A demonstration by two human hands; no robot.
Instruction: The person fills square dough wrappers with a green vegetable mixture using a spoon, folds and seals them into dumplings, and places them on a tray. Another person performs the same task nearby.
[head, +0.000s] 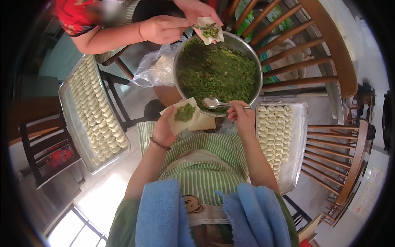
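On my left hand (164, 128) lies a square dough wrapper (175, 125) with a flattened patch of green filling (185, 113) on it. My right hand (242, 115) grips a metal spoon (221, 104) by its handle; the bowl of the spoon is over the near edge of the filling. A large steel basin (260, 66) holds chopped green filling (220, 69) in front of me. Below the basin's near rim, a stack of wrappers (202, 123) is partly covered by my left hand's wrapper.
Across the basin, a co-worker's hands (165, 29) hold another filled wrapper (213, 30) and a spoon. Metal trays with rows of wontons stand at left (92, 169) and right (297, 148). A plastic bag (154, 69) lies beside the basin. Wooden chairs (348, 55) stand at right.
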